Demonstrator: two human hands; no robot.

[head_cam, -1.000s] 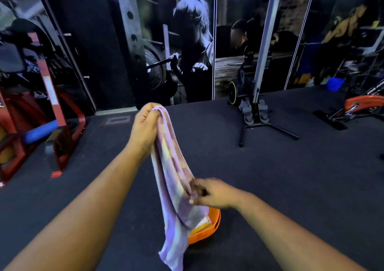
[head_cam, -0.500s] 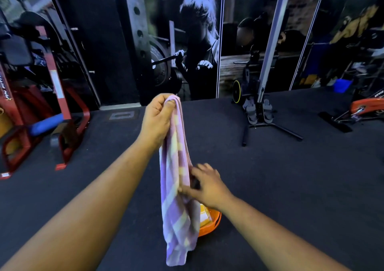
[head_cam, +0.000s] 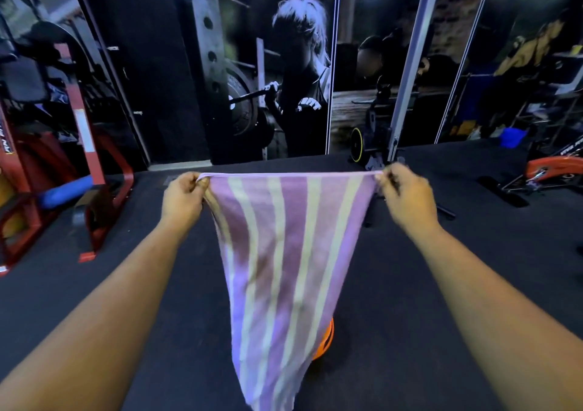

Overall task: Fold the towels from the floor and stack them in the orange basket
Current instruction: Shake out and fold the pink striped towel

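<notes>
Fingers of the left hand (head_cam: pixel 183 194) and right hand (head_cam: pixel 405 196) each pinch a top corner of the striped towel (head_cam: pixel 284 268), hanging spread below them, unfolded; beneath it, the orange basket (head_cam: pixel 326 341) peeks out, contents hidden.

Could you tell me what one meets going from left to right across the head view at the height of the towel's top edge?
Red machine frame → left hand gripping one corner → striped towel spread out → right hand gripping the other corner → orange machine part.
</notes>
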